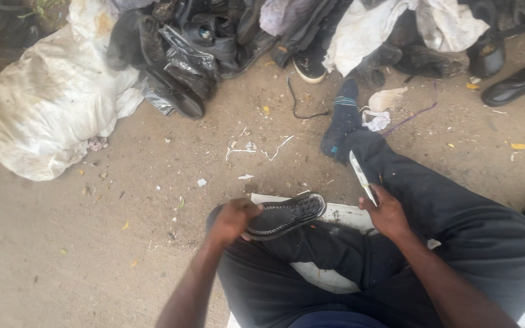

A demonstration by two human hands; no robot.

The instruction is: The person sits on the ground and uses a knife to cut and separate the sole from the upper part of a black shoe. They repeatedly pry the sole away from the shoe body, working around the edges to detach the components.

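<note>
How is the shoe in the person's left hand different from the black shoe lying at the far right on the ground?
The shoe in the left hand is turned sole-up, showing a dark ribbed sole; the shoe on the ground lies on its side, showing a smooth, shiny upper. The left hand grips the first over the lap; the second lies untouched, far from both hands. The right hand holds a knife. Both shoes are dark.
</note>
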